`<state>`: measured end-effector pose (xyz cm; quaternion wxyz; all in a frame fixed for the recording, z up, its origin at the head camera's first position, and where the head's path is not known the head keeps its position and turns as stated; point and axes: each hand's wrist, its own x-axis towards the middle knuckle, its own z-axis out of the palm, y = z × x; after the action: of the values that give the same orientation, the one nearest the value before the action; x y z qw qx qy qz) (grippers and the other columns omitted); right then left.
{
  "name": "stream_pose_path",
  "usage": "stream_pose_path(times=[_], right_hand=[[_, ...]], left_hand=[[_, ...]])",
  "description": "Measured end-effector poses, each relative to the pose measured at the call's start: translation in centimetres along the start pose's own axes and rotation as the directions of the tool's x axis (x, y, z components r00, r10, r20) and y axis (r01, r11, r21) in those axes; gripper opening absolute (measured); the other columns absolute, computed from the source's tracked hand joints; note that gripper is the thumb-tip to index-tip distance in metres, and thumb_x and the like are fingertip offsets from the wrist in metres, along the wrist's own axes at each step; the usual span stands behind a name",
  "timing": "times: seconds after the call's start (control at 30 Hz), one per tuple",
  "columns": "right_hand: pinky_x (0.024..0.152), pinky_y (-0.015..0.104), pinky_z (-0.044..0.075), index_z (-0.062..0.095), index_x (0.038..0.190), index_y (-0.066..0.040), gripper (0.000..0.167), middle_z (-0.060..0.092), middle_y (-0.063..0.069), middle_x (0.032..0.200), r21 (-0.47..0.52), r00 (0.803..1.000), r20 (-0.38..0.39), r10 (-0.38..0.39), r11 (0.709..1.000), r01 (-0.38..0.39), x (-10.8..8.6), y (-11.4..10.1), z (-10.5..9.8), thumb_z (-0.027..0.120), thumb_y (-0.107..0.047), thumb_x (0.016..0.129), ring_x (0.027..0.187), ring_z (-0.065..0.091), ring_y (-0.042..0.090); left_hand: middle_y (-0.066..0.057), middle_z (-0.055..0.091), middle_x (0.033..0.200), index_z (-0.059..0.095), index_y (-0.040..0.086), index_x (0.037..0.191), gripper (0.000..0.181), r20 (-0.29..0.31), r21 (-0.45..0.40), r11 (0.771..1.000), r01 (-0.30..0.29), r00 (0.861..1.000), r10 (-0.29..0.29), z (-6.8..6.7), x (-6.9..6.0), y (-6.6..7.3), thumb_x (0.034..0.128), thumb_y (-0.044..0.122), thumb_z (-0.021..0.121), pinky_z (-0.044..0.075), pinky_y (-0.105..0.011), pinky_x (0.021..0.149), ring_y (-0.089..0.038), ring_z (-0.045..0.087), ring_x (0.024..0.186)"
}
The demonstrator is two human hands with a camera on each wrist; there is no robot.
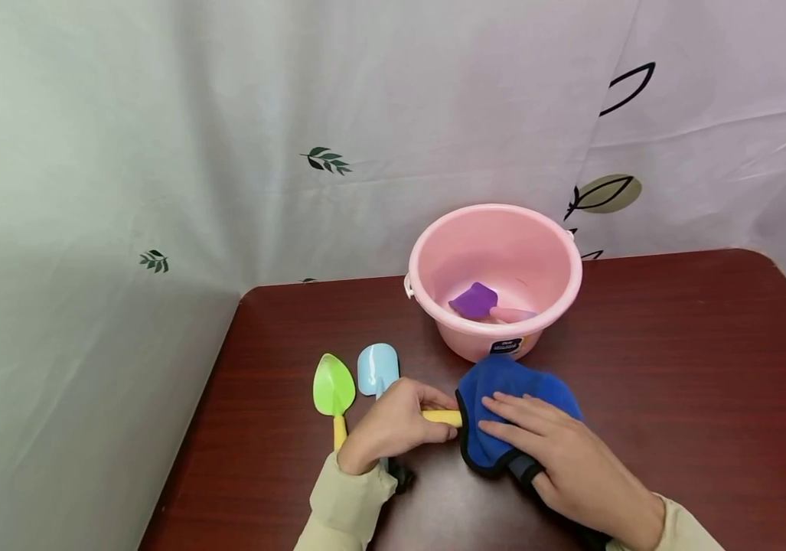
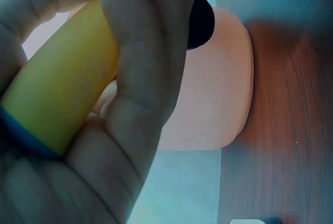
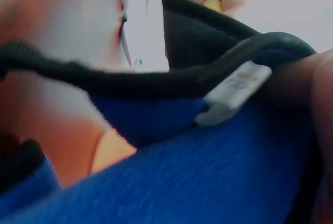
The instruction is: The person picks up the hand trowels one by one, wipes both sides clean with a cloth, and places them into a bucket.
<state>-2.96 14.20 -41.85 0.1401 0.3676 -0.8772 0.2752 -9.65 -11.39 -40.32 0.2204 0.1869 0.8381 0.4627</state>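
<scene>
The person's left hand (image 1: 399, 421) curls its fingers round a yellow handle (image 1: 442, 417), whose long axis runs left to right. The handle's right end disappears into a blue cloth (image 1: 513, 379) (whatever lies inside is hidden). Beyond that, the right hand (image 1: 565, 444) pinches the cloth, its fingers stretched over the top and the thumb tucked under an edge; the exposed handle thus lies to the left of these fingers, nearer the left hand.

Across the reddish-brown bench (image 1: 682, 367), a green-bladed trowel (image 1: 333, 386) lies leftmost, blade toward the far side; next comes a light-blue shovel (image 1: 378, 367), partly covered by the left hand. On the far side of the cloth, a pink bucket (image 1: 496, 229) holds a purple-bladed shovel (image 1: 477, 301). A pale curtain (image 1: 399, 76) with leaf prints hangs along the left and far sides.
</scene>
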Motion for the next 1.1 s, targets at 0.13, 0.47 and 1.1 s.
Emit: stream_pose_path(times=[0.13,0.47,1.1], right_hand=[[0.117,0.016,0.01,0.067,0.133,-0.016,0.08,0.055,0.0,0.146,-0.02,0.998,0.054,0.024,1.0,-0.023,0.0,-0.1,0.6,0.061,0.012,0.058,0.133,0.052,0.028],[0.117,0.014,0.009,0.073,0.123,-0.008,0.072,0.055,0.002,0.146,-0.006,0.996,0.072,0.042,0.999,-0.042,-0.2,0.1,0.7,0.061,0.016,0.056,0.135,0.05,0.028],[0.114,0.01,0.008,0.076,0.115,-0.006,0.066,0.059,0.003,0.141,-0.077,0.997,0.066,0.034,0.997,-0.029,-1.1,1.2,-0.2,0.058,0.018,0.056,0.133,0.052,0.025]], left_hand=[[0.012,0.07,0.077,0.08,0.013,0.092,0.016,-0.006,0.024,1.0,-0.008,1.0,0.008,-0.1,-0.1,0.0,0.0766,0.009,0.08,0.053,-0.024,0.06,-0.005,0.063,0.066],[0.012,0.074,0.082,0.081,0.015,0.095,0.018,-0.031,-0.008,1.0,0.018,0.999,-0.019,-0.5,-0.3,-0.2,0.0775,0.011,0.081,0.054,-0.025,0.063,-0.006,0.066,0.072],[0.011,0.073,0.078,0.081,0.016,0.095,0.018,-0.032,-0.037,0.999,0.019,0.999,-0.02,-1.0,-0.4,-0.2,0.0782,0.009,0.079,0.051,-0.025,0.056,-0.011,0.066,0.065]])
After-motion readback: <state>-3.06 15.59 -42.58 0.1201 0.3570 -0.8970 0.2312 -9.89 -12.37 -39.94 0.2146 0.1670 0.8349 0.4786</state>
